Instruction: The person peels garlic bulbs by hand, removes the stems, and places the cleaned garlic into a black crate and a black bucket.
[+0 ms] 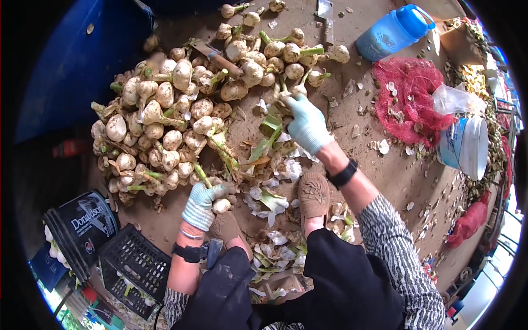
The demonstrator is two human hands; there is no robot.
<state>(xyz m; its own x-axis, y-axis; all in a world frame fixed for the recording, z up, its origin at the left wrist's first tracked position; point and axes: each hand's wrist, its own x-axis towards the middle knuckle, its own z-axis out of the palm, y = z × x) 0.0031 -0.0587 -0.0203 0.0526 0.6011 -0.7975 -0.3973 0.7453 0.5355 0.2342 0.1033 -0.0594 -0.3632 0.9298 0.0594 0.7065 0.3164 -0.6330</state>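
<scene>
Garlic sits in the left hand, and that grip is clamped on it. The round end peeks out past the bent fingers, and a green stem pokes up above the hand, right beside the big pile. The left arm comes up from the bottom, close to the left knee. The right arm reaches farther out, slanting up and to the left. The right hand has its fingers bent, next to some green leaves and stems. Its fingertips are hard to make out, so I cannot tell if that grip is holding anything. The left hand hides part of the left shoe. A knife on the floor is cut off at the top. Something red in the dark on the left is too dim to name.
</scene>
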